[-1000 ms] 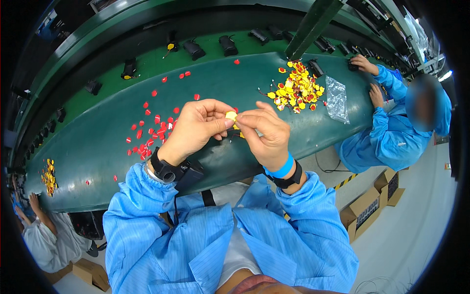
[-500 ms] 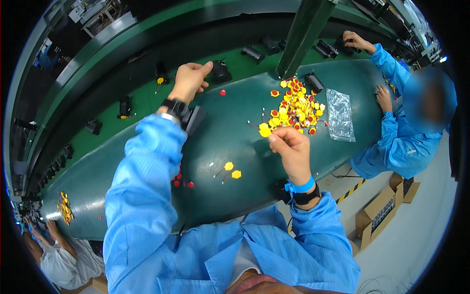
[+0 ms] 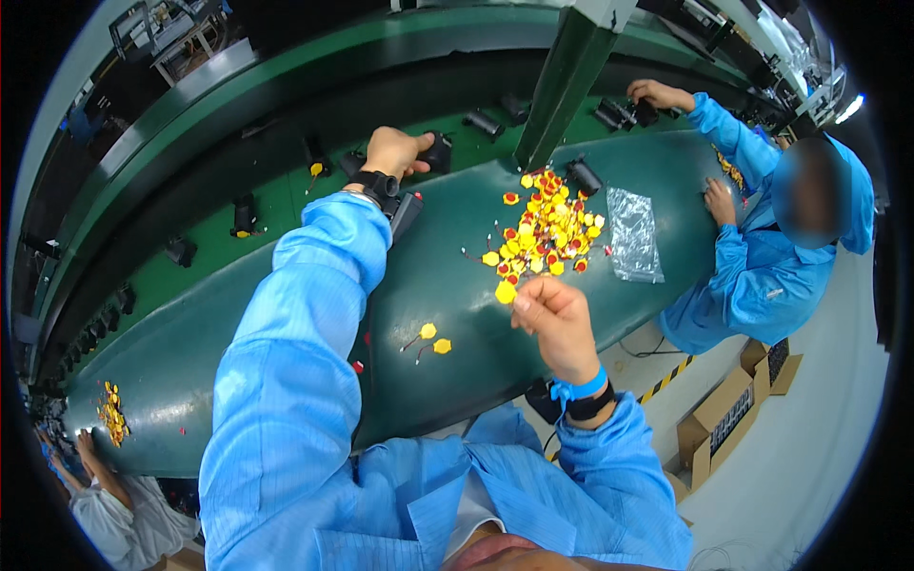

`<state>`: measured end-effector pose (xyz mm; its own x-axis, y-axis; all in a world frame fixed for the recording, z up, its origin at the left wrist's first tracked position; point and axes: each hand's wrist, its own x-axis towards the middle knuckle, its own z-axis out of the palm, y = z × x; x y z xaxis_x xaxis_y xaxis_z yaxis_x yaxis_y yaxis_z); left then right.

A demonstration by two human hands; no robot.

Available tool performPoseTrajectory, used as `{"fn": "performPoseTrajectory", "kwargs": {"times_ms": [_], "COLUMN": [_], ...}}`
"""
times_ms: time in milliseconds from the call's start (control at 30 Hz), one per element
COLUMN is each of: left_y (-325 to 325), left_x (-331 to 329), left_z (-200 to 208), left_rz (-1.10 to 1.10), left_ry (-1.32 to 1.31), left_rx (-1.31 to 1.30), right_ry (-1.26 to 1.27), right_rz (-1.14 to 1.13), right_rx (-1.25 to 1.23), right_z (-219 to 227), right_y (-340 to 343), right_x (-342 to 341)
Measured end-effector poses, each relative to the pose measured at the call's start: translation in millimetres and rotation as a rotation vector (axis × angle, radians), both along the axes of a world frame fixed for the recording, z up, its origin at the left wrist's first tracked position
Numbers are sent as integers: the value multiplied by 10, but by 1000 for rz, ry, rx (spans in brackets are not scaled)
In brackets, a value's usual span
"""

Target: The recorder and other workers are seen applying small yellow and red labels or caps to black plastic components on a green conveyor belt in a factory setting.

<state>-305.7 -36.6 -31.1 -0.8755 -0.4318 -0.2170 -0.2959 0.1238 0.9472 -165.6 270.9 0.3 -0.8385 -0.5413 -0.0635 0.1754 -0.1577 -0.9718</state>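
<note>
My left hand (image 3: pixel 395 152) is at the far edge of the table, its fingers closed on the side of a black plastic housing (image 3: pixel 439 153) that sits on the green conveyor; the fingertips are partly hidden. Over the table, my right hand (image 3: pixel 557 324) pinches a yellow disc (image 3: pixel 506 293) between thumb and fingers. Just beyond it lies a heap of yellow and red discs (image 3: pixel 547 224) with thin wires. Two loose yellow discs with wires (image 3: pixel 435 340) lie nearer to me on the dark green table (image 3: pixel 476 381). My left forearm hides part of the table.
More black housings (image 3: pixel 244 216) stand along the conveyor. A green post (image 3: pixel 566 90) rises behind the heap, beside a black cylinder (image 3: pixel 584 176) and a clear plastic bag (image 3: pixel 634 236). A co-worker in blue (image 3: pixel 762 276) works at the right. Another small heap (image 3: pixel 112 414) lies far left.
My left hand has moved right and closed in on the black housing. My right hand, with the yellow disc, is slightly lower in view. The whole view has shifted a little.
</note>
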Motion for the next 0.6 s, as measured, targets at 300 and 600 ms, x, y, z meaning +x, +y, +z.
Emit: {"fn": "performPoseTrajectory", "kwargs": {"times_ms": [300,600], "left_y": [239,624], "left_x": [177,2392], "left_z": [404,834], "left_rz": [-211,-286], "left_ry": [28,185], "left_rx": [-12,59], "right_ry": [-150,-75], "right_rz": [-74,134], "right_rx": [-80,-180], "right_z": [-140,300], "right_y": [286,-287], "right_x": [38,234]}}
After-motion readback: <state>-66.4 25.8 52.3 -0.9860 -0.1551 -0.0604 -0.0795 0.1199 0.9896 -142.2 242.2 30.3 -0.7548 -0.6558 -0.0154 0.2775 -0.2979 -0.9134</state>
